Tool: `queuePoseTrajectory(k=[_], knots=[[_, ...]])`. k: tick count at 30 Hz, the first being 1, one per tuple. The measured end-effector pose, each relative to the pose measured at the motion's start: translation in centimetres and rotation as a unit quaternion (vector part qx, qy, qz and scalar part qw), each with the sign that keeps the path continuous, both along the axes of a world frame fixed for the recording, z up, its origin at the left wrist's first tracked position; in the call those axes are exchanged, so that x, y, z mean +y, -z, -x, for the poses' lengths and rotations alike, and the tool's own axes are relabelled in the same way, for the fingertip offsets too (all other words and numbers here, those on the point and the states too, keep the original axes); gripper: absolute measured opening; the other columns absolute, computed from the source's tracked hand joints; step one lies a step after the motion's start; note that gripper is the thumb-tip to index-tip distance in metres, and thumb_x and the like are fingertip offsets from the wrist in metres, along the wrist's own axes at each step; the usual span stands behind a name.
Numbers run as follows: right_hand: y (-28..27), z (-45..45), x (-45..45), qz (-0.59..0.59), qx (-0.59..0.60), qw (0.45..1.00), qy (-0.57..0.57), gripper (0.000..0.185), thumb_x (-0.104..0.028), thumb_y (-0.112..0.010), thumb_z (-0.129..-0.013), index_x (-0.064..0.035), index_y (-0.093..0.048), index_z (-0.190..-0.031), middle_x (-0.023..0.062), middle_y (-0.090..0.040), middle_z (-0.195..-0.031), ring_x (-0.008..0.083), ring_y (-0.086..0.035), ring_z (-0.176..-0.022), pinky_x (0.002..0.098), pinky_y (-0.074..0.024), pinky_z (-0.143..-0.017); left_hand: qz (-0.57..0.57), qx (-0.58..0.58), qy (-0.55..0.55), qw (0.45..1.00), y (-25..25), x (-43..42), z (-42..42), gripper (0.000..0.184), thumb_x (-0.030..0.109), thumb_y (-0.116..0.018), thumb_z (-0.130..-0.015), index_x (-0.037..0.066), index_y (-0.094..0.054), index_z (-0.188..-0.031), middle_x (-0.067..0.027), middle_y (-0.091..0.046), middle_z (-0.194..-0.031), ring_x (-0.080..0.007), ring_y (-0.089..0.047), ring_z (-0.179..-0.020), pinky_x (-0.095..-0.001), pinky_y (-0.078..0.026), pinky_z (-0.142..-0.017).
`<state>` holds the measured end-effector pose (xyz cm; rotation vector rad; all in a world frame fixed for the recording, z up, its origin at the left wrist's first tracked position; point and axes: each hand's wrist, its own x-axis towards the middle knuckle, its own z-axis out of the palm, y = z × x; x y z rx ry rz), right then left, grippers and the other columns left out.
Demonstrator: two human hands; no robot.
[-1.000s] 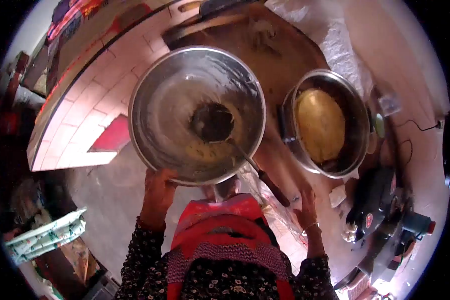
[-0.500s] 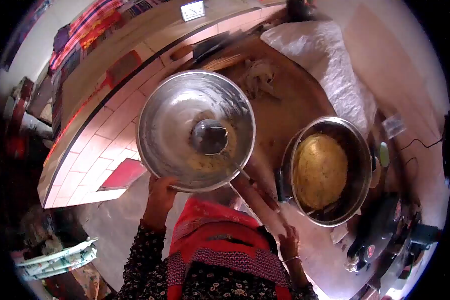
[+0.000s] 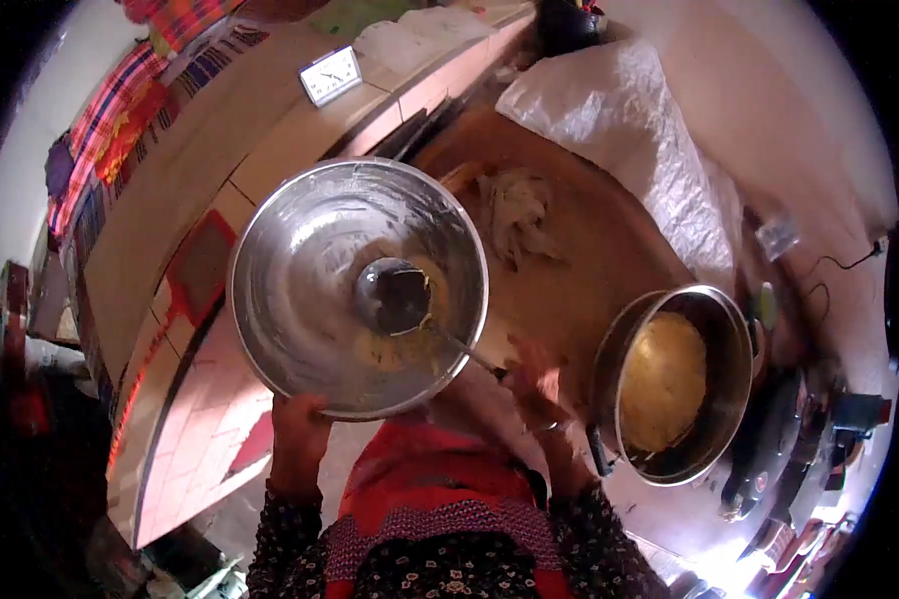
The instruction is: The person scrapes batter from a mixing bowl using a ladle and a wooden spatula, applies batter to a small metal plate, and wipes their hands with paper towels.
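My left hand (image 3: 301,424) is closed on the lower left rim of a wide steel bowl (image 3: 290,265), fingers partly hidden by the rim. The bowl's inside is smeared with a pale, yellowish residue. In it lies a metal ladle (image 3: 395,297), its handle reaching over the lower right rim. By the handle's dark end is my right hand (image 3: 536,387), slightly blurred, fingers apart; I see no firm grip. To the right stands a deep steel pot (image 3: 736,399) with a yellow, smooth-topped mass (image 3: 662,379) inside.
A crumpled whitish cloth (image 3: 519,215) lies on the brown surface behind the bowl. A white plastic sack (image 3: 634,130) is spread at the back right. On the tiled ledge at the left stands a small clock (image 3: 331,76). A dark appliance (image 3: 769,444) sits beyond the pot.
My right hand has risen from down beside the pot to the ladle handle's end. The bowl, still in my left hand, sits lower and further left in view; the view has shifted too.
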<state>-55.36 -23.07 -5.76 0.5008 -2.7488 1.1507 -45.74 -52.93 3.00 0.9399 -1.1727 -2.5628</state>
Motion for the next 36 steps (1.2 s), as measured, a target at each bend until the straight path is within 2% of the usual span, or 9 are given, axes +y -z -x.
queuePoseTrajectory(k=[10,13,15,18,23,29,30,33,36], knots=[[2.5,14.6,-2.9,-0.101,0.094,0.989,0.042,0.040,-0.014,-0.059,-0.078,-0.0040,-0.052,-0.115,0.0173,-0.055,-0.105,0.0357,-0.053,-0.096,0.0437,-0.0451,-0.083,0.039,0.013,-0.018,0.999,0.1,-4.3,3.4,0.060,-0.012,-0.050,-0.070,0.006,-0.040,-0.126,-0.0124,-0.049,-0.118,-0.0296,-0.051,-0.106,-0.0458,-0.045,-0.092],[2.2,17.6,-3.6,-0.075,0.118,0.989,0.055,0.046,-0.015,-0.062,-0.076,-0.0050,-0.048,-0.119,0.0164,-0.054,-0.105,0.0361,-0.052,-0.097,0.0433,-0.0459,-0.081,0.358,-0.033,0.112,0.926,0.0,-4.6,4.2,0.061,-0.012,-0.050,-0.070,0.007,-0.040,-0.128,-0.0123,-0.049,-0.120,-0.0298,-0.051,-0.107,-0.0459,-0.044,-0.093],[1.7,18.4,-4.0,-0.191,0.104,0.970,0.104,0.036,-0.014,-0.064,-0.074,-0.0074,-0.057,-0.109,0.0155,-0.057,-0.102,0.0352,-0.055,-0.092,0.0425,-0.0482,-0.075,0.027,-0.004,-0.050,0.998,-3.3,-2.9,5.3,0.063,-0.012,-0.049,-0.069,0.007,-0.039,-0.129,-0.0117,-0.048,-0.122,-0.0301,-0.049,-0.110,-0.0464,-0.043,-0.094],[6.5,22.1,-1.9,-0.139,0.082,0.980,0.118,0.018,-0.014,-0.064,-0.074,-0.0103,-0.065,-0.092,0.0130,-0.062,-0.092,0.0332,-0.059,-0.083,0.0420,-0.0497,-0.068,0.102,-0.029,-0.008,0.994,-0.4,-4.6,3.5,0.065,-0.013,-0.047,-0.068,0.006,-0.038,-0.129,-0.0120,-0.047,-0.124,-0.0303,-0.048,-0.113,-0.0470,-0.042,-0.095],[-6.0,24.4,1.4,0.255,-0.136,0.957,0.025,0.014,-0.003,-0.057,-0.073,0.0001,-0.063,-0.085,0.0070,-0.065,-0.084,0.0167,-0.060,-0.078,0.0312,-0.0485,-0.064,0.058,-0.016,-0.073,0.996,-3.2,-2.7,4.8,0.065,-0.011,-0.046,-0.066,0.005,-0.038,-0.128,-0.0125,-0.046,-0.126,-0.0308,-0.046,-0.115,-0.0483,-0.039,-0.098],[-10.1,31.6,4.4,-0.032,0.273,0.960,-0.045,0.015,-0.003,-0.056,-0.077,0.0009,-0.060,-0.090,0.0066,-0.061,-0.080,0.0113,-0.055,-0.072,0.0254,-0.0466,-0.058,0.219,-0.069,0.001,0.973,-0.5,-4.6,2.6,0.066,-0.011,-0.047,-0.066,0.005,-0.037,-0.130,-0.0116,-0.046,-0.127,-0.0308,-0.046,-0.116,-0.0479,-0.038,-0.100],[-12.0,31.9,3.2,0.322,-0.036,0.946,0.024,0.015,-0.006,-0.056,-0.078,-0.0001,-0.060,-0.091,0.0065,-0.062,-0.080,0.0130,-0.056,-0.069,0.0271,-0.0472,-0.056,0.256,-0.077,0.021,0.963,-0.8,-4.5,2.7,0.067,-0.011,-0.047,-0.066,0.005,-0.037,-0.130,-0.0116,-0.046,-0.127,-0.0307,-0.046,-0.116,-0.0479,-0.038,-0.100],[-15.7,33.4,1.9,0.088,0.210,0.972,-0.050,0.016,-0.010,-0.056,-0.081,-0.0004,-0.061,-0.094,0.0059,-0.062,-0.078,0.0132,-0.056,-0.065,0.0281,-0.0476,-0.055,0.043,-0.008,-0.086,0.995,-2.6,-3.7,4.0,0.068,-0.011,-0.048,-0.066,0.005,-0.037,-0.130,-0.0122,-0.046,-0.127,-0.0307,-0.046,-0.116,-0.0477,-0.038,-0.100],[-19.2,34.3,-0.6,0.305,-0.021,0.951,0.041,0.019,-0.011,-0.057,-0.082,-0.0011,-0.061,-0.097,0.0057,-0.062,-0.078,0.0125,-0.056,-0.065,0.0274,-0.0475,-0.055,0.156,-0.008,-0.041,0.987,-2.0,-4.1,4.0,0.068,-0.012,-0.048,-0.065,0.004,-0.037,-0.130,-0.0126,-0.046,-0.127,-0.0308,-0.046,-0.116,-0.0478,-0.038,-0.100]])
